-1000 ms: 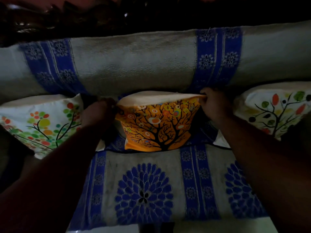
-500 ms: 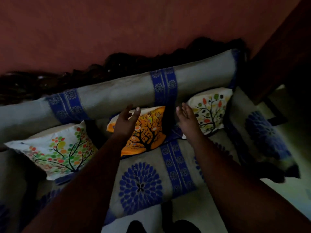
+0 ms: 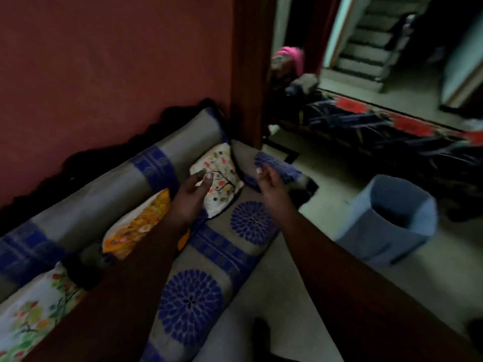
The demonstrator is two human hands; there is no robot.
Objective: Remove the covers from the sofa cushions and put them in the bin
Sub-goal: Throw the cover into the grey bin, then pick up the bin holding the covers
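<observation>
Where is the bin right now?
In the head view the blue bin stands on the floor at the right, just past the sofa's end, to the right of the right hand.

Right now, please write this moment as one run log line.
left hand: open, empty | right hand: open, empty | white cushion: on sofa, cover on | bin: on floor

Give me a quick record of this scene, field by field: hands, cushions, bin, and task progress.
left hand: open, empty, in front of the white cushion
right hand: open, empty, above the sofa end
cushions: white, orange cushion and a second white one, all covered, leaning on the backrest
bin: grey, on the floor right of the sofa
progress: no cover off yet
</observation>
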